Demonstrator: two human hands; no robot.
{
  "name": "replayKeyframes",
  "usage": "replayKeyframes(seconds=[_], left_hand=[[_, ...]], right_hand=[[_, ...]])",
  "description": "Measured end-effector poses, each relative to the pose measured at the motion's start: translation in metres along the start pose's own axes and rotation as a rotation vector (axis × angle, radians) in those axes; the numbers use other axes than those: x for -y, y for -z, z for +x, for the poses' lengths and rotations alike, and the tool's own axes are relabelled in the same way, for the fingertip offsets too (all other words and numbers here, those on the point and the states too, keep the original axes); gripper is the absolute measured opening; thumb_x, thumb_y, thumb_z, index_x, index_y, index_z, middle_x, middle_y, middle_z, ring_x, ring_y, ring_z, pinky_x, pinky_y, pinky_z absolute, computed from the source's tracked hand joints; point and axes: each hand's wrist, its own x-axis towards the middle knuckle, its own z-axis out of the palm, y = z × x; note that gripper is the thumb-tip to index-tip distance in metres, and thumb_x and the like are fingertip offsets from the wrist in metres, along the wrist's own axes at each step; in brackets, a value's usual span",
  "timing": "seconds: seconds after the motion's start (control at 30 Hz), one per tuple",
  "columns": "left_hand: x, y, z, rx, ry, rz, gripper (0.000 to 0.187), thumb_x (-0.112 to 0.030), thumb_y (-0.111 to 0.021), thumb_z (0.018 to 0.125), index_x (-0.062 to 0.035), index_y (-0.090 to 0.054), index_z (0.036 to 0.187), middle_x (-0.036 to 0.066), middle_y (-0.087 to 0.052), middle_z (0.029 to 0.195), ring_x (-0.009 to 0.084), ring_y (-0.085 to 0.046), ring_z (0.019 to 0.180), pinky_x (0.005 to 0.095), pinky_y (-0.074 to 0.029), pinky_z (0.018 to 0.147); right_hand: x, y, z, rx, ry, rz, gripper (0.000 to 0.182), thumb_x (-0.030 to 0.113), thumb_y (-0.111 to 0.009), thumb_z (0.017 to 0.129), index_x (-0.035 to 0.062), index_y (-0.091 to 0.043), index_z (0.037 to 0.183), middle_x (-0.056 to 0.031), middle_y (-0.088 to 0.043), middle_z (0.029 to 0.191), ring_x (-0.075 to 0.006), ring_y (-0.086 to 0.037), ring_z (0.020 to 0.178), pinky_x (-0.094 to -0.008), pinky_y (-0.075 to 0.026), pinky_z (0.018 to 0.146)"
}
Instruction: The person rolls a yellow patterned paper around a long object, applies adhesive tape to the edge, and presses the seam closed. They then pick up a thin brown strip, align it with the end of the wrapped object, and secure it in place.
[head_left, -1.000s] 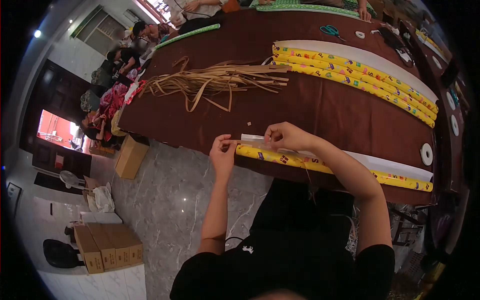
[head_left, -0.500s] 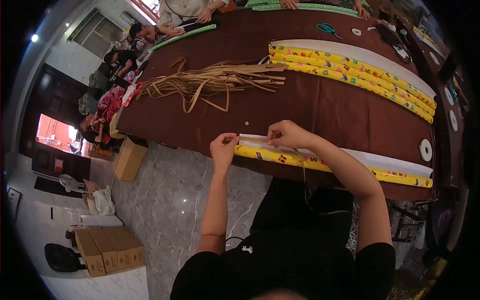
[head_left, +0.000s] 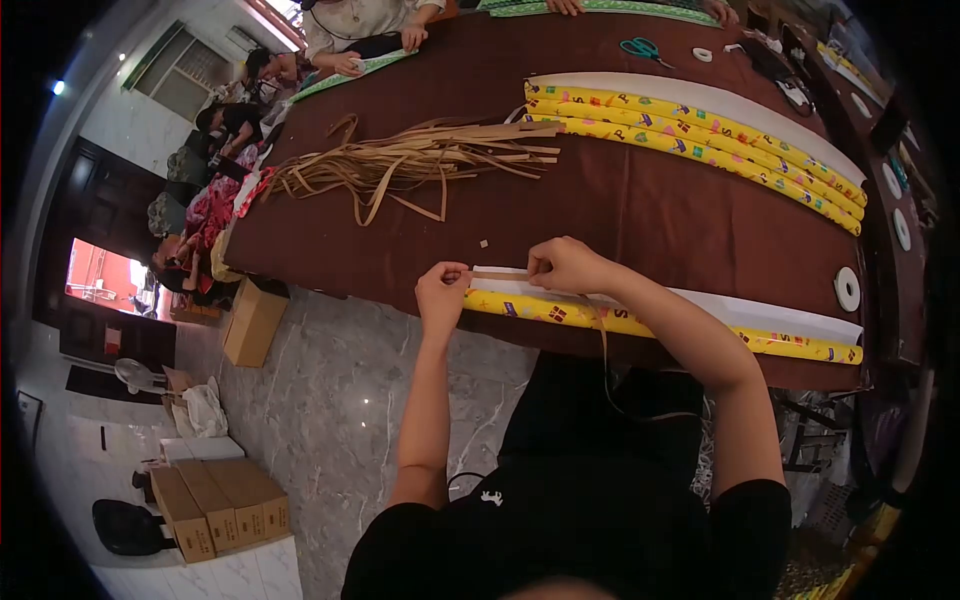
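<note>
A roll of yellow patterned wrapping paper (head_left: 550, 312) lies along the table's near edge, its white inner flap (head_left: 700, 303) turned up on the far side. A flat brown strip (head_left: 500, 276) runs along that flap, and its loose tail hangs over the roll toward my lap. At the left end of the roll, my left hand (head_left: 440, 297) is closed, pinching the strip's end at the paper's corner. Farther right, my right hand (head_left: 568, 267) is closed with thumb and fingers pinched on the same strip. The exact contact under the fingertips is hidden.
Several brown strips (head_left: 400, 165) lie in a loose bundle beyond my hands. More yellow rolls (head_left: 690, 140), teal-handled scissors (head_left: 645, 49) and a white tape roll (head_left: 847, 289) rest on the brown-covered table (head_left: 680, 225). Other people's hands work with green paper (head_left: 360, 72) at the far side.
The view has shifted slightly. Both hands keep their pinch at nearly the same places on the strip. A co-worker's hands across the table have moved a little along the green paper.
</note>
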Motion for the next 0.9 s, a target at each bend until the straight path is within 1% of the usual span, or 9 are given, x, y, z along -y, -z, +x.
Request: replayKeyframes(seconds=[0.13,0.2,0.33,0.4,0.53,0.6,0.83,0.9], left_hand=[[-0.001,-0.001,0.0,-0.003,-0.021,0.014,0.015,-0.004,-0.072,0.08,0.0039,-0.07,0.092,0.006,-0.068,0.08,0.011,-0.061,0.073,0.0256,-0.051,0.069],[-0.003,-0.001,-0.001,-0.002,0.011,0.028,0.014,-0.004,-0.072,0.08,0.0038,-0.07,0.092,0.006,-0.067,0.079,0.0113,-0.062,0.074,0.0259,-0.051,0.069],[-0.001,-0.002,0.001,-0.003,0.005,0.037,0.015,-0.004,-0.072,0.08,0.0038,-0.07,0.092,0.006,-0.067,0.079,0.0117,-0.062,0.075,0.0264,-0.051,0.069],[0.001,-0.002,0.001,-0.031,-0.025,0.037,0.013,-0.004,-0.071,0.079,0.002,-0.07,0.09,0.008,-0.07,0.077,0.0136,-0.066,0.071,0.028,-0.053,0.068],[-0.005,-0.002,-0.001,-0.026,-0.027,0.063,0.013,-0.004,-0.071,0.079,0.002,-0.07,0.091,0.008,-0.07,0.078,0.0135,-0.066,0.072,0.0279,-0.053,0.069],[-0.007,-0.002,-0.001,-0.03,0.009,0.095,0.013,-0.004,-0.071,0.079,0.0019,-0.07,0.091,0.008,-0.07,0.078,0.0133,-0.066,0.072,0.0278,-0.053,0.069],[-0.006,-0.002,-0.001,-0.011,-0.012,0.054,0.014,-0.003,-0.071,0.079,0.0018,-0.071,0.092,0.008,-0.069,0.078,0.0125,-0.064,0.071,0.0273,-0.053,0.068],[-0.004,-0.002,0.0,-0.018,-0.025,0.056,0.013,-0.003,-0.071,0.079,0.0017,-0.071,0.091,0.007,-0.069,0.078,0.0124,-0.064,0.071,0.0272,-0.052,0.068]], right_hand=[[-0.001,-0.003,0.001,-0.022,0.006,-0.034,0.015,0.016,-0.071,0.078,0.004,-0.07,0.087,-0.0125,-0.071,0.085,-0.0267,-0.069,0.083,-0.0361,-0.054,0.074],[-0.001,-0.004,0.0,-0.029,0.014,-0.063,0.015,0.016,-0.07,0.077,0.0046,-0.07,0.087,-0.0123,-0.071,0.085,-0.0269,-0.069,0.083,-0.0364,-0.054,0.074],[-0.003,-0.007,0.001,-0.041,0.014,-0.094,0.015,0.016,-0.069,0.077,0.0047,-0.07,0.087,-0.0119,-0.071,0.085,-0.0268,-0.069,0.082,-0.0365,-0.054,0.074],[-0.002,-0.007,0.0,-0.031,-0.023,-0.065,0.014,0.015,-0.068,0.077,0.0046,-0.07,0.086,-0.012,-0.071,0.086,-0.0272,-0.069,0.083,-0.037,-0.054,0.075],[0.0,-0.007,0.0,-0.035,-0.015,-0.078,0.014,0.015,-0.068,0.077,0.0042,-0.071,0.086,-0.0123,-0.071,0.086,-0.0276,-0.069,0.083,-0.0372,-0.054,0.075],[-0.001,-0.008,0.001,-0.046,-0.008,-0.098,0.014,0.015,-0.067,0.077,0.0039,-0.071,0.086,-0.0127,-0.071,0.086,-0.028,-0.068,0.084,-0.0374,-0.054,0.075],[-0.002,-0.009,0.001,-0.047,-0.017,-0.067,0.014,0.014,-0.067,0.077,0.0037,-0.071,0.085,-0.0133,-0.071,0.087,-0.0288,-0.068,0.084,-0.038,-0.054,0.075],[-0.003,-0.01,0.001,-0.077,0.015,-0.095,0.015,0.016,-0.07,0.076,0.0038,-0.071,0.085,-0.0124,-0.07,0.081,-0.0268,-0.069,0.079,-0.0362,-0.054,0.072]])
